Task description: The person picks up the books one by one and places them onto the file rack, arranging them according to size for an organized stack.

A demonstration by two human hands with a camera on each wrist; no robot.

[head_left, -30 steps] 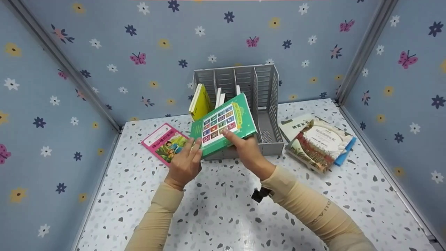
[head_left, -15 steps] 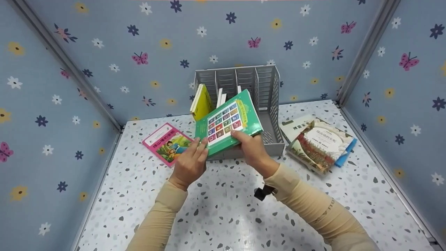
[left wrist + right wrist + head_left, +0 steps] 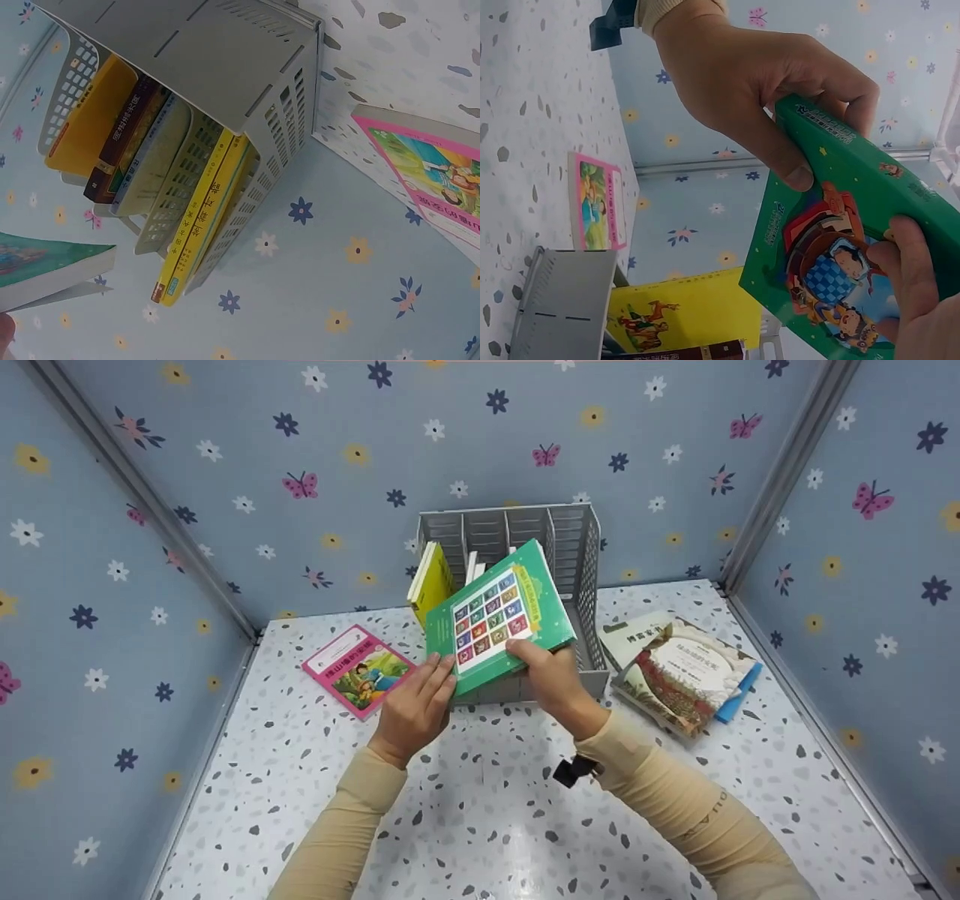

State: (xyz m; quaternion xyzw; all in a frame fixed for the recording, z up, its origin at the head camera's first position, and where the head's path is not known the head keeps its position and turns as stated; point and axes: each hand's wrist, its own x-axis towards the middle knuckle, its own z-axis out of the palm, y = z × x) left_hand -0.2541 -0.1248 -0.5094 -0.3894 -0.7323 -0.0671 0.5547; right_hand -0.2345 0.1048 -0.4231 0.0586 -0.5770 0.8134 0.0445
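Note:
A green children's book (image 3: 491, 619) is held up tilted in front of the grey file rack (image 3: 517, 690). My left hand (image 3: 415, 706) grips its lower left corner, fingers on the back cover and, as the right wrist view shows, thumb under the cartoon front cover. The right hand (image 3: 556, 682) holds the near right edge, its thumb pressed on the back cover's picture grid. In the right wrist view, fingers (image 3: 913, 262) of that hand touch the front cover. Yellow books (image 3: 206, 217) stand in the rack's leftmost compartment.
A pink-edged book (image 3: 358, 671) lies flat left of the rack. On the right, several books (image 3: 694, 667) lie in a loose pile, with a blue one (image 3: 739, 694) underneath. More books (image 3: 131, 142) stand in other rack compartments. Flowered walls (image 3: 450, 435) enclose the speckled tabletop (image 3: 480, 810).
Both hands have carried the green book slightly to the right, and its far corner has risen in the view. The grips look the same; the other books have stayed in place.

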